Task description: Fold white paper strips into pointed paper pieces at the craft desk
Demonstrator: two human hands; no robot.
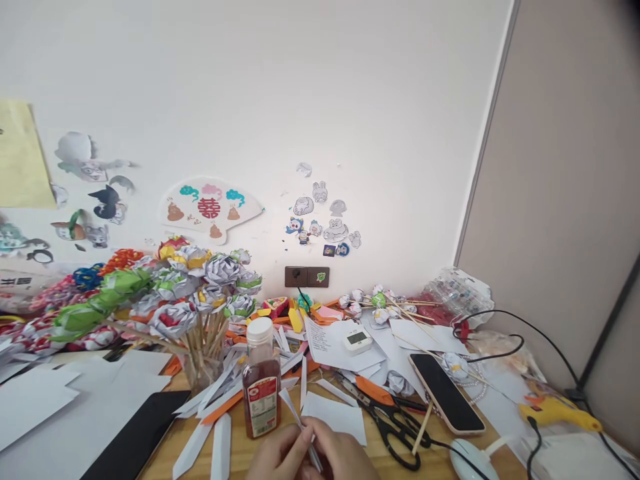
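At the bottom middle, my left hand [276, 453] and my right hand [345, 455] meet, with fingers closed on a narrow folded white paper strip [290, 407]. Its upper end points up and left; its lower part is partly hidden by my fingers. Left of my hands stands a bottle [263, 380] of reddish-brown liquid with a white cap. A white paper sheet [337, 417] lies just beyond my right hand, and black-handled scissors [395, 427] rest to its right.
A jar of paper flowers [200, 300] on sticks stands at the left. A black tablet-like slab [135, 437] lies near left. Toward the right are a phone [447, 393], a white timer [357, 340], a yellow glue gun [560, 413] and black cables. Paper strips [197, 443] litter the table.
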